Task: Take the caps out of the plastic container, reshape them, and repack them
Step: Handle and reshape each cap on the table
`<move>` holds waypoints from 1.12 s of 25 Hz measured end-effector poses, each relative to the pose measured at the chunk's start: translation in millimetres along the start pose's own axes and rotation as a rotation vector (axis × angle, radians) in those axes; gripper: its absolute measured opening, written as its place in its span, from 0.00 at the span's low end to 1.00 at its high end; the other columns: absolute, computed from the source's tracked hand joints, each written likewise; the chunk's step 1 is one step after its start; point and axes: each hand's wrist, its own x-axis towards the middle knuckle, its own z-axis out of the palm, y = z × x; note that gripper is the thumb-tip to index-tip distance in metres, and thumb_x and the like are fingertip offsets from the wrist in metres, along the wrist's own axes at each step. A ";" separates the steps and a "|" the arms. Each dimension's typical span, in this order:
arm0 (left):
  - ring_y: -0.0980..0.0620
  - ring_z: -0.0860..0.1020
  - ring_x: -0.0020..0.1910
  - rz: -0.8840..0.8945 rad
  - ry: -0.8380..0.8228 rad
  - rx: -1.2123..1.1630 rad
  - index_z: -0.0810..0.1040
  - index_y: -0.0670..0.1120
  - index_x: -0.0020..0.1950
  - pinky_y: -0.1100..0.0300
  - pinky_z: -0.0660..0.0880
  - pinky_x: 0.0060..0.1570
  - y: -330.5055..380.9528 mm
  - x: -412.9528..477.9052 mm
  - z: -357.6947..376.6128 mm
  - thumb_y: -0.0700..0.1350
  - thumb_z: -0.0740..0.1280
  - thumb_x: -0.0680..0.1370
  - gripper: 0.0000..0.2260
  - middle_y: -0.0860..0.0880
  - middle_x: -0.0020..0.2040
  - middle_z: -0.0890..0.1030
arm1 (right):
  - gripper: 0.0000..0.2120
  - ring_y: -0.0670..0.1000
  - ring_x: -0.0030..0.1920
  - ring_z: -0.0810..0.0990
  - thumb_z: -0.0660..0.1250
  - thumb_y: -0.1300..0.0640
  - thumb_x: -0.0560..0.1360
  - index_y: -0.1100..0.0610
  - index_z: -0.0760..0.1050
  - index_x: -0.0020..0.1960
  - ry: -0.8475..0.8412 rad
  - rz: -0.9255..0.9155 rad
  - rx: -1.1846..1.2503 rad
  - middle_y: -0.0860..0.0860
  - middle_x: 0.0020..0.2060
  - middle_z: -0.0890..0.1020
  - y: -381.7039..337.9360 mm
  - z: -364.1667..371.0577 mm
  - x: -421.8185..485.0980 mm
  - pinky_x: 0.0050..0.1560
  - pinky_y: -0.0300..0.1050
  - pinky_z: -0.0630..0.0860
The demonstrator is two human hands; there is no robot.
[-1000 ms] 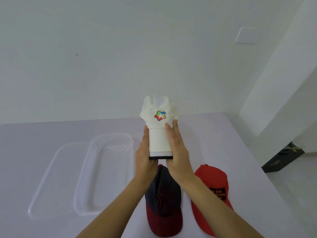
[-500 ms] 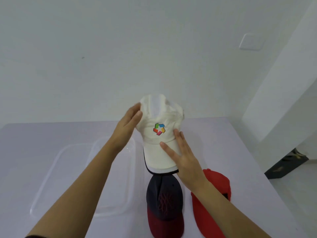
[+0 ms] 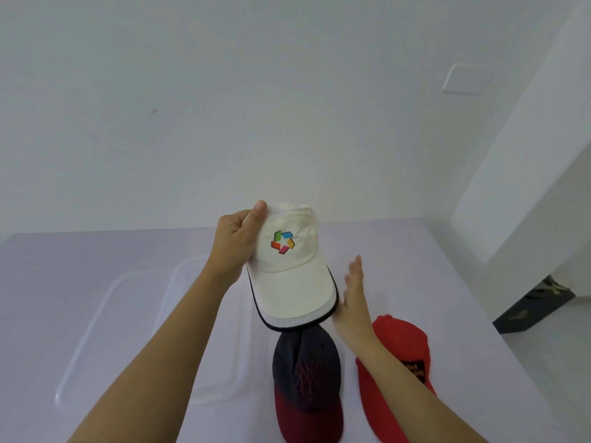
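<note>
A white cap with a multicoloured logo hangs above the table, its brim pointing toward me. My left hand grips the left side of its crown, thumb on top. My right hand is flat and open just right of the brim, apart from the cap. A dark navy cap with a maroon brim lies on the table below it. A red cap lies to its right, partly hidden by my right forearm. The clear plastic container sits to the left with nothing in it.
A clear lid lies beside the container on its left. The pale table ends at a right edge, with floor and a dark object beyond. A white wall stands behind the table.
The cap went from squeezed narrow between both hands to opened out with a wide brim. My left hand moved up to the crown and gripped it; my right hand came off the brim.
</note>
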 end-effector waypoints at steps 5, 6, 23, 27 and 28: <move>0.55 0.67 0.25 0.014 -0.085 0.052 0.65 0.42 0.28 0.64 0.65 0.26 4.7 -3.9 19.4 0.50 0.63 0.79 0.22 0.50 0.25 0.69 | 0.33 0.57 0.63 0.76 0.58 0.32 0.70 0.49 0.66 0.69 -0.248 0.323 0.941 0.55 0.66 0.75 -26.8 -6.1 12.4 0.60 0.55 0.75; 0.56 0.65 0.24 0.043 -0.076 0.114 0.63 0.44 0.28 0.64 0.62 0.26 1.2 -3.8 22.9 0.50 0.64 0.79 0.22 0.52 0.25 0.66 | 0.36 0.60 0.64 0.75 0.63 0.32 0.68 0.54 0.69 0.68 -0.319 0.302 1.018 0.58 0.65 0.76 -32.8 -4.9 10.0 0.61 0.57 0.75; 0.42 0.82 0.55 -0.488 -0.133 -0.497 0.77 0.39 0.62 0.49 0.78 0.55 -56.2 -14.3 18.7 0.51 0.74 0.69 0.26 0.41 0.56 0.83 | 0.38 0.62 0.65 0.74 0.74 0.45 0.66 0.59 0.66 0.71 -0.387 0.224 1.044 0.61 0.67 0.73 -32.2 -3.3 7.1 0.58 0.57 0.76; 0.44 0.83 0.51 -0.484 -0.016 -0.458 0.76 0.39 0.62 0.50 0.79 0.50 -64.6 -8.0 20.4 0.51 0.74 0.69 0.26 0.43 0.53 0.84 | 0.39 0.60 0.58 0.80 0.83 0.55 0.54 0.61 0.76 0.62 -0.342 0.373 1.199 0.61 0.60 0.80 -26.6 8.8 -9.4 0.51 0.53 0.81; 0.44 0.83 0.52 -0.488 -0.003 -0.413 0.72 0.40 0.66 0.50 0.79 0.51 -65.3 -7.7 20.9 0.54 0.75 0.68 0.31 0.43 0.55 0.83 | 0.41 0.60 0.58 0.80 0.83 0.56 0.52 0.62 0.75 0.62 -0.310 0.397 1.225 0.61 0.60 0.80 -25.2 11.7 -11.0 0.50 0.53 0.81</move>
